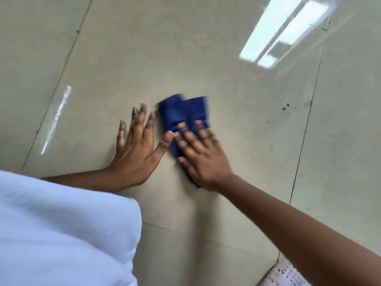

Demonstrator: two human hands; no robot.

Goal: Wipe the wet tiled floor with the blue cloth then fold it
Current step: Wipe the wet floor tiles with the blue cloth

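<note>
Two bare hands on a glossy tiled floor (pixel 206 58), one pressing a blue cloth (pixel 177 114) at the frame's centre.

Beige tiles with thin dark grout lines fill the frame, with a bright window reflection (pixel 284 32) at upper right. White fabric (pixel 61 234) covers the lower left. The right hand (pixel 203 156) lies flat on the bunched, folded-over cloth, fingers spread, not gripping. The left hand (pixel 138 147) rests palm-down on bare tile just left of it, fingers apart, thumb tip beside the cloth's edge. Small dark specks (pixel 285 106) sit at centre right.
</note>
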